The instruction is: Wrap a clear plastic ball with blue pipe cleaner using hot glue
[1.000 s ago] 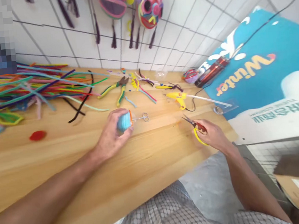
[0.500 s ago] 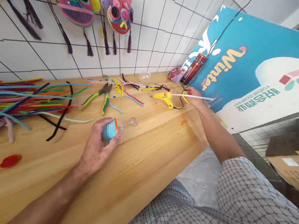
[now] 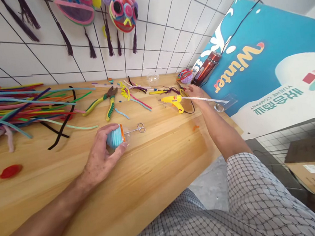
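My left hand (image 3: 100,156) is wrapped round a clear plastic ball (image 3: 115,137) covered with light-blue pipe cleaner and an orange band at its right. The ball is at the tabletop. Just beyond it lie small silver scissors (image 3: 138,128), their blades partly hidden behind the ball. Farther right, my right hand (image 3: 195,92) has its fingers closed on a yellow-and-dark tool (image 3: 182,92); its exact kind is unclear. A yellow glue gun (image 3: 174,102) with a long glue stick (image 3: 205,99) in its back lies by that hand, the stick passing close to the wrist.
Many pipe cleaners (image 3: 21,111) are heaped at the left. Pliers (image 3: 109,100) with yellow-green handles lie mid-table. A red oval piece (image 3: 10,171) is at the left front. A dark red flask (image 3: 207,69) and a colourful ball (image 3: 185,76) stand by the blue board (image 3: 271,31).
My right hand has moved away from me and slightly left, bringing the yellow-and-dark tool with it. My left hand keeps the ball in the same place. The view has shifted slightly.
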Available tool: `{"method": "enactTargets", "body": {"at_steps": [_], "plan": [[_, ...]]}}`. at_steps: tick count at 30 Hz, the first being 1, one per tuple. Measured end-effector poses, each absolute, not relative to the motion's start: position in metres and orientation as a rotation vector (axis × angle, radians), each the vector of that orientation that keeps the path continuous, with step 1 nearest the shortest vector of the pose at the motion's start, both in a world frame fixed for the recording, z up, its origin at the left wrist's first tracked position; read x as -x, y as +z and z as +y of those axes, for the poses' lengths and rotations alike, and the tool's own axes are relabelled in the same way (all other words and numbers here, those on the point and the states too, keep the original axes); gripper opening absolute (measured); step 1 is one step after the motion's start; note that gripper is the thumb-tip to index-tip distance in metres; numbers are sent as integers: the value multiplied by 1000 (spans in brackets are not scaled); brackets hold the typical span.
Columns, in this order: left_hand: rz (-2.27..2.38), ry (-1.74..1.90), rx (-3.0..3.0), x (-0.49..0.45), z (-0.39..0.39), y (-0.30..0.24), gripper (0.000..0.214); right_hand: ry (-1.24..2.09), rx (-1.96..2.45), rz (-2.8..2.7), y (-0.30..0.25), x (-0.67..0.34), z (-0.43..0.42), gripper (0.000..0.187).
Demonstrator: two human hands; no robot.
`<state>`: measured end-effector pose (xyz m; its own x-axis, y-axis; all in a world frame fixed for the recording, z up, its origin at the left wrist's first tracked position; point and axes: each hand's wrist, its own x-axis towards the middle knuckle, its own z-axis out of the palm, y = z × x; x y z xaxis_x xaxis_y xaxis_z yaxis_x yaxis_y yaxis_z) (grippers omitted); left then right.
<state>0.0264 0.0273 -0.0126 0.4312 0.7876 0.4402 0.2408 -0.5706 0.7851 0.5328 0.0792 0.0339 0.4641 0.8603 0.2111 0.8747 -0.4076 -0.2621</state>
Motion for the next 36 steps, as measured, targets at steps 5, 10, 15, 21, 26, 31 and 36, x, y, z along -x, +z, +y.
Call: {"method": "enactTargets", "body": {"at_steps": [5,10,15,21,26,31,36], "plan": [[870,1100,-2037,-27,28,-14,50,112,2304,-1484,43,-531,-3,29],[866,1095,-2055,-26,29,-17,52,502,2102,-1710,34,-515,-100,35],[863,1106,-2093,-28,27,-13,49,323,2057,-1872,24,-472,-113,21],[864,1109,-2141,-28,27,-10,45,297,1771,-1915,41,-392,-41,14],[820,1160,-2143,-29,27,-14,47,284,1445,-1814,55,-337,53,27],[771,1217,-2162,-31,28,-16,47,292,1511,-1741,46,-323,85,24],[795,1273,-2106,-31,29,-15,49,292,1524,-2016,30,-311,52,13]]}}
